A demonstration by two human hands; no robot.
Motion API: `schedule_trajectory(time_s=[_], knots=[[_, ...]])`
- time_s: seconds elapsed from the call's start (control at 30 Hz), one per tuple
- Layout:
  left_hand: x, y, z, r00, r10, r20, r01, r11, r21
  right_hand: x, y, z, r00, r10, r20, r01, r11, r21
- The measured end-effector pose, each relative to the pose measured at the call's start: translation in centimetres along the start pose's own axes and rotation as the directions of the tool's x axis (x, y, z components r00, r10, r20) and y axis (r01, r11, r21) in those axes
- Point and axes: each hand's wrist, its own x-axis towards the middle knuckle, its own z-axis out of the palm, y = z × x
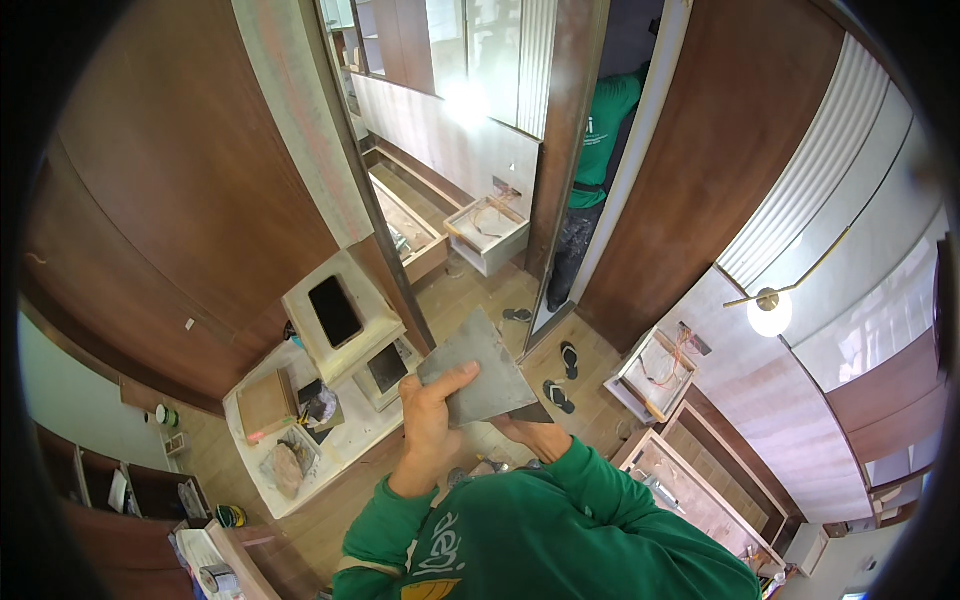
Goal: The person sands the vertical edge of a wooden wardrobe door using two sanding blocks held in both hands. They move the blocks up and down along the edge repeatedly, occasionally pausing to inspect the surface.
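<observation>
Gripping a grey trowel blade (478, 368), left hand (428, 420) raised, right hand (540, 436) seemingly beneath

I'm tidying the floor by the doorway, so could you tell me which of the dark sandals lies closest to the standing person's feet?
The small sandal just left of the person's feet, against the door frame. The other two lie further out on the wooden floor, nearer the scraper.

A: Specify the wearer's garment.
B: Long-sleeved green fabric shirt (560, 530), with white lettering and a yellow-orange patch at 7 o'clock.
A: Hands?
B: Left hand (428, 420) and right hand (540, 436) bare, ungloved.
</observation>
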Motion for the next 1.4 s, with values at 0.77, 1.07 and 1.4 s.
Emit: schedule_trajectory(time_s=[0.77, 1.07, 1.4], knots=[[-2.7, -1.2, -0.4, 0.952, 0.175, 0.251, -0.226, 0.956, 0.189, 0.8, -2.7, -1.0, 0.989, -0.05, -0.141, 0.007, 0.955, -0.295], [1.3, 1.9, -6.9, 0.851, 0.485, -0.201, -0.484, 0.873, 0.056, -3.5, -6.6, 4.2, 0.883, -0.339, -0.325, 0.29, 0.938, -0.193], [0.1, 0.0, -4.9, 0.76, 0.633, -0.148, -0.591, 0.767, 0.25, -2.5, -2.5, 8.0, 0.858, -0.496, -0.132, 0.361, 0.767, -0.53]])
